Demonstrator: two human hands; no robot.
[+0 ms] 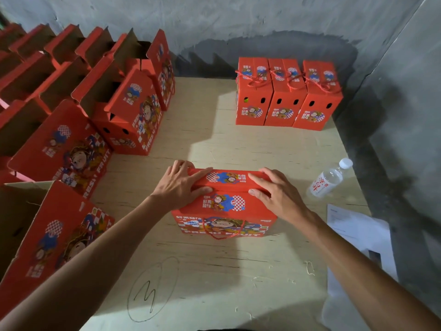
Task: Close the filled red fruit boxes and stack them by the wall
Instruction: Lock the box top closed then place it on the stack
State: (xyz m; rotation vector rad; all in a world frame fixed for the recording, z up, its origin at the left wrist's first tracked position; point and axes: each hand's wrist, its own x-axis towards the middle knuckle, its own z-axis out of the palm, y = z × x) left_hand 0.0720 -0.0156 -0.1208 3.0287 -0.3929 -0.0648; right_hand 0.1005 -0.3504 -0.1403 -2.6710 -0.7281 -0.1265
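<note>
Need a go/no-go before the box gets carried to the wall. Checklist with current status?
1. Top flaps of the box folded down flat: ok, both lie level under the hands.
2. Flaps locked together: cannot tell, the seam shows but no tab.
3. Left hand and right hand placed evenly: ok, one presses flat on each end, no grip yet.
4. Rope handle free for lifting: not ok, it hangs down the front face.
5. Space beside the three closed boxes by the wall: ok, bare board to their left.
6. Path clear of the bottle: ok, it lies off to the right.
</note>
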